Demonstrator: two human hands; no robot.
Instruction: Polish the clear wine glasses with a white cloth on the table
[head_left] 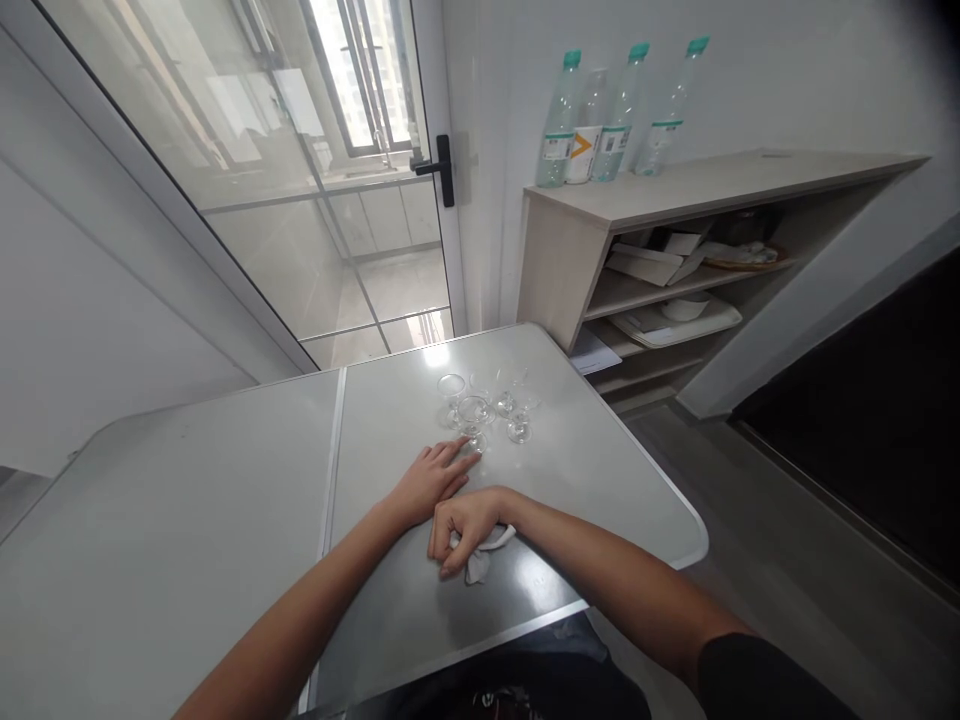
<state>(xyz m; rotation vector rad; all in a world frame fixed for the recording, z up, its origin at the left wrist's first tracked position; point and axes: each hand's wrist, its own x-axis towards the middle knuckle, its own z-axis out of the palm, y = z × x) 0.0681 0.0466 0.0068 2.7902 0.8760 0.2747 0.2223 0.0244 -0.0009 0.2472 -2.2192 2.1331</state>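
Observation:
Several small clear stemmed glasses [519, 428] stand close together on the grey table [405, 420]. Their thin outlines overlap, so single glasses are hard to tell apart. My left hand [431, 478] lies palm down with fingers stretched, its fingertips at the round foot of the nearest glass [475, 441]. Whether they press on that foot I cannot tell. Just nearer to me, my right hand [469, 522] is curled around a crumpled white cloth or tissue [477, 569]. Part of the white material sticks out below the fingers and beside the wrist.
A light strip [335, 450] crosses the tabletop left of my hands. Beyond the table's right corner stands a shelf unit [562, 250] holding papers and a tray [694, 325]. Several plastic bottles [556, 150] stand on top. A glass door [330, 230] with a black handle [445, 172] is behind the table.

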